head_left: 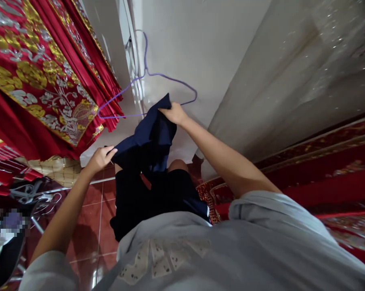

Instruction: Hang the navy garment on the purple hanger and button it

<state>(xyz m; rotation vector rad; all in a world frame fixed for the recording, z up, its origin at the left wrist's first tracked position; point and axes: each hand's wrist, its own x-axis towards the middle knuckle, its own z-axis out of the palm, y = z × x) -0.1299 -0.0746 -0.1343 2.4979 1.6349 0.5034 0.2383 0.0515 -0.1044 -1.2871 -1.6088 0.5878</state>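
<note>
A dark navy garment (154, 131) is stretched between my two hands, its lower part hanging in front of my knees. What kind of garment it is, I cannot make out. My left hand (102, 157) pinches its left edge between thumb and fingers. Higher up, my right hand (175, 114) grips the opposite edge near a pointed corner. Just behind the cloth hangs a purple wire hanger (167, 75), hooked near a pale upright post. The garment covers part of the hanger's bottom bar.
Red embroidered cloths (49, 81) hang at the left, close to the hanger. A grey wall or cover (261, 81) slopes along the right, with red and gold fabric (330, 161) below it. Red floor tiles (91, 226) show beside me. A black chair (9, 254) holds items, partly blurred.
</note>
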